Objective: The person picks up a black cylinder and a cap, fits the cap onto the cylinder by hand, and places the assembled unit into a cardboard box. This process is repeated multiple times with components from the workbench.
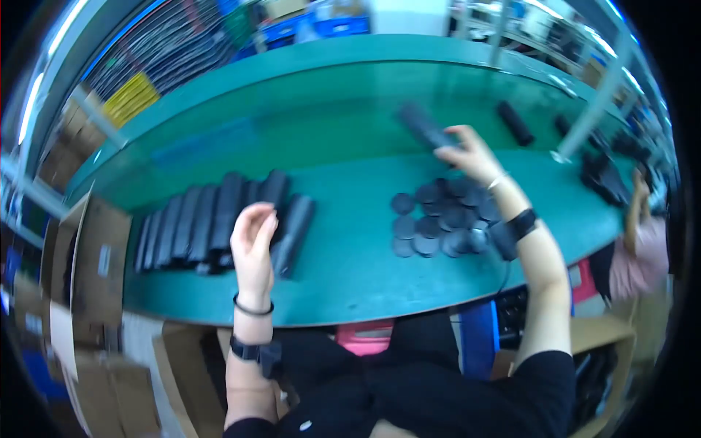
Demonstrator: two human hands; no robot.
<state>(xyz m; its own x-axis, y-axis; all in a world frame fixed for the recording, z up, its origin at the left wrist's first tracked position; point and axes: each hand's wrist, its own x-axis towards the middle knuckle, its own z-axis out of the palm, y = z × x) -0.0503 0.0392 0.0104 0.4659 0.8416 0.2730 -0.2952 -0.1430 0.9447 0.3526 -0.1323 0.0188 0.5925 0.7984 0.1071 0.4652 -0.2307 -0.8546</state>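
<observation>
My right hand (469, 155) is closed on the lower end of a black cylindrical tube (422, 125), raised over the far middle of the green table and blurred by motion. Below that hand lies a cluster of flat black discs (428, 226), some overlapping. At the left, my left hand (253, 237) hovers over the front of a row of black tubes (191, 223) lying side by side. Its fingers are loosely curled with a gap to the thumb, and I see nothing held there. One tube (295, 235) lies slanted just right of that hand.
More black tubes (515, 123) lie at the far right, near a metal post (595, 102). Cardboard boxes (101, 255) stand past the table's left end. A co-worker in a pink top (644, 252) sits at the right end. A blue crate (478, 339) is below the front edge.
</observation>
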